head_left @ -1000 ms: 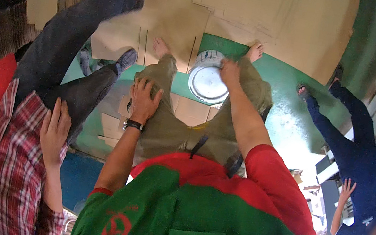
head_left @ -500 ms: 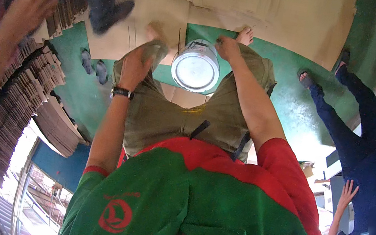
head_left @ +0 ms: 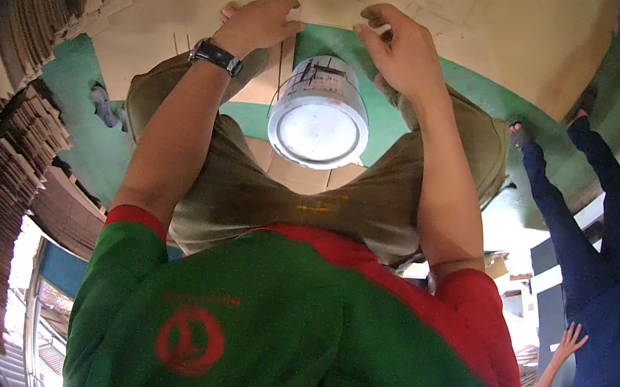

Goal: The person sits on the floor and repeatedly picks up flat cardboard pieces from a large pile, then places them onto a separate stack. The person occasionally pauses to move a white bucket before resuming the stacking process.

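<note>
Plainly, I count two bare hands, the left hand [head_left: 257, 25] and the right hand [head_left: 408, 55], held apart from each other with fingers loosely bent and parted. The left wears one black-strapped wristwatch [head_left: 216, 56]. One round white bucket [head_left: 318, 132] sits between two legs in olive-green trousers [head_left: 253, 197]. Over rightward, one co-worker in navy clothing [head_left: 606, 309] keeps one spread-fingered hand [head_left: 571, 342] near the waist.

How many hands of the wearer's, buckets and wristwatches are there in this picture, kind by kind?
Wearer's hands: 2, left hand and right hand
Buckets: 1, the pale bucket
Wristwatches: 1, the dark-strapped wristwatch
Total: 4
</note>
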Demonstrator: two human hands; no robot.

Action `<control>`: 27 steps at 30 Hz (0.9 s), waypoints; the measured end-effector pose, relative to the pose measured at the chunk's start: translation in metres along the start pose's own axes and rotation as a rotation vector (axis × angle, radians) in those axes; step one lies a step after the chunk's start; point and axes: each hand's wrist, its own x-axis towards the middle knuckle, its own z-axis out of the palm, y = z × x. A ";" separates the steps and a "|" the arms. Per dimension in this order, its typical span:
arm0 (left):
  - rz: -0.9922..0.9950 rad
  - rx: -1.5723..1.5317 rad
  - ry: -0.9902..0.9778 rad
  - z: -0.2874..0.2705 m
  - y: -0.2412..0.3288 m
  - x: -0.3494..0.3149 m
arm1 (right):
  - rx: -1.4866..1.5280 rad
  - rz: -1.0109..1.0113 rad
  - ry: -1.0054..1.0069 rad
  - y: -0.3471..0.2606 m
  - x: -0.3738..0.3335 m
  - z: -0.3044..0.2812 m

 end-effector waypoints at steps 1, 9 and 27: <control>0.045 0.006 0.034 -0.004 0.001 0.005 | -0.048 -0.053 0.031 -0.003 0.001 0.000; -0.023 0.199 0.006 -0.040 0.020 0.008 | -0.229 0.094 0.058 -0.017 0.012 0.000; 0.042 0.176 0.218 -0.054 0.026 0.008 | -0.399 0.008 0.091 -0.033 0.026 0.020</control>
